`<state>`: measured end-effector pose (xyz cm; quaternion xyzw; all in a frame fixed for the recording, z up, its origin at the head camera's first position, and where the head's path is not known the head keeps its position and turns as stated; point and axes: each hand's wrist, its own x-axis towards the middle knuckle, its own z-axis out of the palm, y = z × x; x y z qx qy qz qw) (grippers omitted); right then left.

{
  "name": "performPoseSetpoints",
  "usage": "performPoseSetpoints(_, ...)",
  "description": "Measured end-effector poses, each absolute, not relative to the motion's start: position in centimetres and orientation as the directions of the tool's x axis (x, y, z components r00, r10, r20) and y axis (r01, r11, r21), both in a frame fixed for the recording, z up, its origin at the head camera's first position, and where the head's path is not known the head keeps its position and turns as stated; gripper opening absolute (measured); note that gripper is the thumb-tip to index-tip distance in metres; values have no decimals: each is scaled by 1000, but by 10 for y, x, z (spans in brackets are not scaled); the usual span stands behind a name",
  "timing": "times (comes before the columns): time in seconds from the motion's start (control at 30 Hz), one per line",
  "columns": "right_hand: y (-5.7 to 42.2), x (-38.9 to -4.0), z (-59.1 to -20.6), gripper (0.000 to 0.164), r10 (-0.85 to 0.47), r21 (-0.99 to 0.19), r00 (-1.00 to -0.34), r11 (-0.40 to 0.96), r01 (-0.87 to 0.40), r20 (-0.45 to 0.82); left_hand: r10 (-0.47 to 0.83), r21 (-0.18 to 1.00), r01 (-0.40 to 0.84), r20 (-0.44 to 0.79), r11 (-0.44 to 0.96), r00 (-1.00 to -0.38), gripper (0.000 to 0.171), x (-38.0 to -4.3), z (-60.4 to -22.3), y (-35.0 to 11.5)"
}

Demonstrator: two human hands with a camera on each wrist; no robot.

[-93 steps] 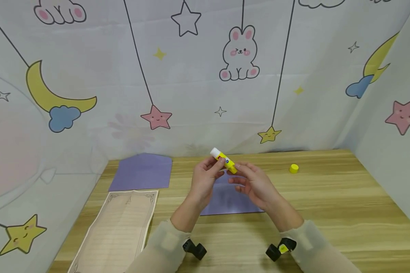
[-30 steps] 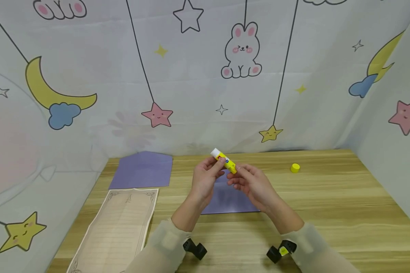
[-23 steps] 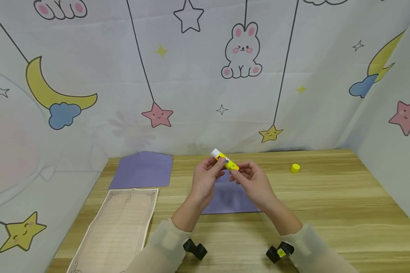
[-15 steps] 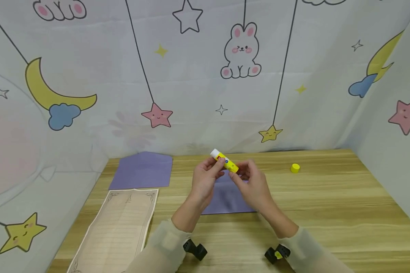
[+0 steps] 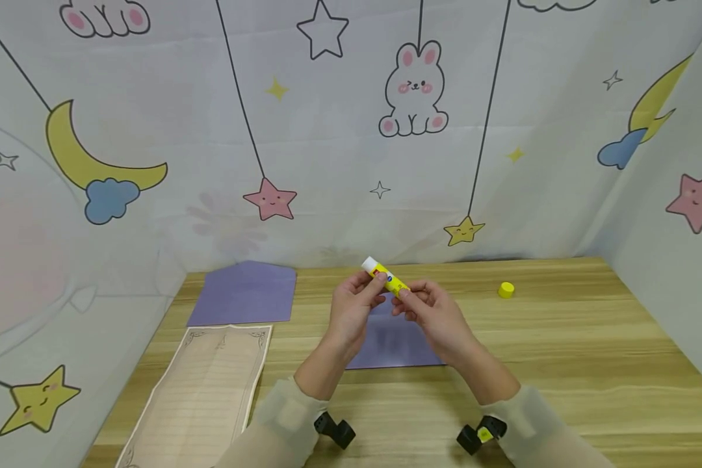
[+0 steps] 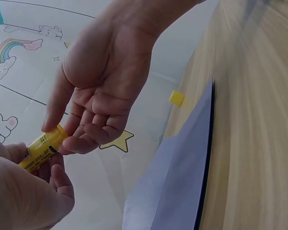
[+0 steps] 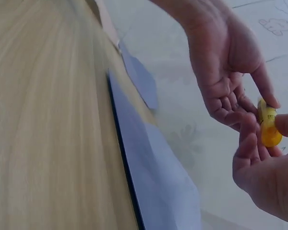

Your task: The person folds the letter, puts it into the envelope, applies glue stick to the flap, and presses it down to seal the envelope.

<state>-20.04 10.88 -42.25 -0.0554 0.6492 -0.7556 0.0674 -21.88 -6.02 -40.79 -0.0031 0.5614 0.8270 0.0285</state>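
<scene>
A yellow glue stick (image 5: 392, 281) with a white top end is held tilted above the table in the head view. My left hand (image 5: 350, 312) pinches its body between thumb and fingers. At its lower yellow end, my right hand (image 5: 441, 320) pinches with thumb and fingertips, as the right wrist view also shows on the glue stick (image 7: 269, 125). Below both hands lies a purple envelope (image 5: 389, 341), partly hidden by them. The yellow cap (image 5: 506, 290) stands apart on the table to the right.
Another purple envelope (image 5: 242, 296) lies at the back left of the wooden table (image 5: 591, 364). In front of it is a lined, bordered sheet of letter paper (image 5: 201, 390). A printed cloth (image 5: 339, 143) hangs behind the table's back edge.
My right thumb and fingers have shifted back and forth around the glue stick's lower end, the wrist rolling slightly. The left hand keeps its hold, and the stick stays in nearly the same place.
</scene>
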Motion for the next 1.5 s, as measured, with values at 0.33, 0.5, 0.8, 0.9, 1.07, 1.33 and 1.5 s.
performPoseSetpoints(0.33,101,-195,-422,31,-66,-940,-963,212,-268,260,40,929,-49,-37,-367,-998,30,-218,-407,-61)
performPoseSetpoints(0.5,107,-198,-419,40,-170,-996,-985,-84,40,-25,42,934,-46,-33,-355,-999,33,-217,-406,-61)
performPoseSetpoints(0.8,109,-200,-422,33,-187,-986,-982,-152,64,-35,39,935,-46,-34,-352,-999,35,-218,-408,-60)
performPoseSetpoints(0.9,108,-200,-423,31,-160,-993,-987,-115,16,3,36,934,-49,-38,-353,-999,34,-218,-408,-60)
performPoseSetpoints(1.07,107,-198,-422,31,-130,-997,-990,-72,-40,49,39,934,-45,-33,-353,-999,34,-218,-408,-60)
performPoseSetpoints(1.33,109,-199,-419,45,-139,-999,-990,28,-33,29,2,938,-24,-25,-346,-1000,35,-219,-409,-60)
performPoseSetpoints(1.5,118,-202,-416,51,-134,-986,-991,161,-52,30,-41,951,6,-7,-308,-999,35,-221,-409,-61)
